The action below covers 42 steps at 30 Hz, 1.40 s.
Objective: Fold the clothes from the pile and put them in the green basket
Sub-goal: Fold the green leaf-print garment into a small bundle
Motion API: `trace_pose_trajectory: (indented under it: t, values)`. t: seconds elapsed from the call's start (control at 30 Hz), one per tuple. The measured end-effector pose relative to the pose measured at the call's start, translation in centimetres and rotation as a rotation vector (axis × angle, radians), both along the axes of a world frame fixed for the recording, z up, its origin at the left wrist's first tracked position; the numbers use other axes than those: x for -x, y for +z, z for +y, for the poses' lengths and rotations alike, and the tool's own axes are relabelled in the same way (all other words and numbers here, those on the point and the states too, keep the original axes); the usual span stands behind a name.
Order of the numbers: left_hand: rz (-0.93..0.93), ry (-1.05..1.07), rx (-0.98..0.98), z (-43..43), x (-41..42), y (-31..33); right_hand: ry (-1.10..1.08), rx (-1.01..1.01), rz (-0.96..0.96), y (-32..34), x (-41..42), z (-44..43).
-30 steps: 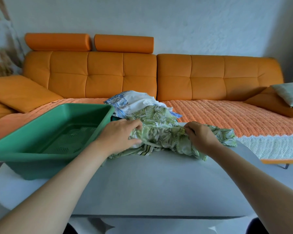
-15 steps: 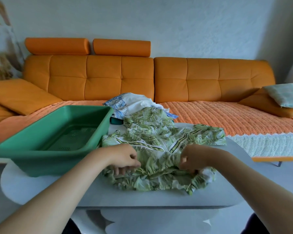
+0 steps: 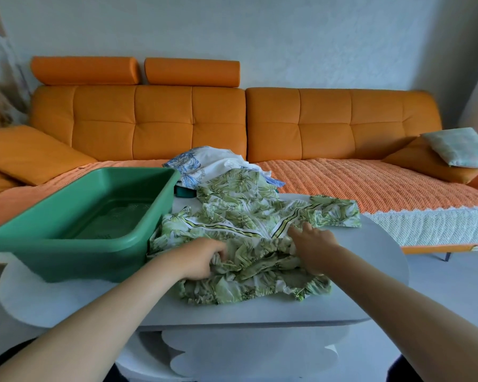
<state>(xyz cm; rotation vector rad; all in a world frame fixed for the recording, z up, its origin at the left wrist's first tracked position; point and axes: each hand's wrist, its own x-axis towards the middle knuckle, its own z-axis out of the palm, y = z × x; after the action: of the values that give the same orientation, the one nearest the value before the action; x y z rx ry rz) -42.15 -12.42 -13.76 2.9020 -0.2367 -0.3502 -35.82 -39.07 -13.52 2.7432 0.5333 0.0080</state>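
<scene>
A green leaf-print fabric garment (image 3: 246, 224) lies crumpled and partly spread on the pale rounded counter (image 3: 375, 274), just beside the rectangular green plastic basket (image 3: 66, 239) on its left, touching the basket's near corner. The left hand (image 3: 202, 257) rests on the garment's gathered near edge, its fingers (image 3: 218, 250) curled and pinching a bunch of the cloth. The right hand (image 3: 312, 249) lies on the garment's middle, fingers (image 3: 301, 230) fairly straight and close together, pressing the fabric flat by a striped band. Behind, a white and blue patterned cloth pile (image 3: 204, 164) sits at the counter's far edge, before the long orange tufted sofa (image 3: 191, 119)
</scene>
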Motion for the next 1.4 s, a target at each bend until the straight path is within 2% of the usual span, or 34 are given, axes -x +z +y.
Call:
trace_pose_trajectory:
  t: [0.1, 0.17, 0.23, 0.3, 0.33, 0.4, 0.47, 0.53, 0.6, 0.63, 0.7, 0.8, 0.97, 1.07, 1.17, 1.23, 1.3, 1.4]
  values:
    - [-0.118, 0.054, 0.12, 1.2, -0.4, 1.3, 0.047, -0.173, 0.102, 0.8, 0.1, -0.6]
    - [-0.064, 0.023, 0.052, 1.4, 0.1, 3.0, 0.1, -0.333, 0.163, 1.9, 0.3, -0.7]
    - [0.231, -0.036, -0.141, 1.7, 0.3, 3.7, 0.13, -0.45, 0.333, 3.0, 0.6, -0.7]
    - [0.52, -0.036, -0.312, 1.7, 0.8, 3.8, 0.134, -0.416, 0.634, 3.7, 1.7, -0.6]
    - [0.593, 0.001, -0.319, 1.6, 1.1, 3.7, 0.127, -0.375, 0.774, 3.7, 2.2, -0.6]
    - [0.625, 0.067, -0.208, 1.4, 1.1, 3.9, 0.07, -0.402, 1.019, 3.6, 2.5, -0.7]
    - [0.511, 0.11, -0.047, 1.1, 0.4, 4.1, 0.013, -0.539, 1.084, 3.6, 2.1, -0.9]
    - [0.275, 0.099, 0.02, 0.6, -0.7, 4.1, 0.045, -0.701, 0.884, 3.7, 0.6, -0.8]
    - [0.071, 0.083, 0.026, 0.1, -2.1, 3.4, 0.064, -0.801, 0.57, 3.4, -1.2, -0.1]
    - [0.008, 0.093, 0.041, 0.0, -2.9, 3.0, 0.057, -0.812, 0.435, 3.0, -2.2, 0.3]
    - [-0.094, 0.133, 0.097, -0.5, -4.8, 2.4, 0.037, -0.782, 0.292, 2.2, -4.2, 1.2]
    - [-0.213, 0.152, 0.118, -0.7, -8.3, 1.7, 0.051, -0.704, 0.193, 1.4, -7.1, 2.5]
    - [-0.308, 0.234, 0.096, -0.3, -14.7, 0.0, 0.05, -0.639, 0.116, 0.6, -13.0, 4.6]
    - [-0.306, 0.265, -0.038, 0.3, -18.2, -1.2, 0.034, -0.593, 0.084, -0.5, -16.6, 6.0]
    - [-0.28, 0.275, -0.248, 1.0, -20.6, -2.6, 0.051, -0.446, 0.04, -2.1, -19.5, 7.8]
    - [-0.274, 0.28, -0.318, 1.4, -21.5, -3.6, 0.078, -0.339, 0.047, -3.3, -21.0, 8.7]
    - [-0.318, 0.296, -0.298, 1.9, -22.3, -4.2, 0.071, -0.27, 0.043, -4.2, -22.2, 9.3]
    - [-0.446, 0.307, -0.252, 2.8, -23.2, -3.8, 0.034, -0.266, -0.063, -4.6, -23.7, 9.9]
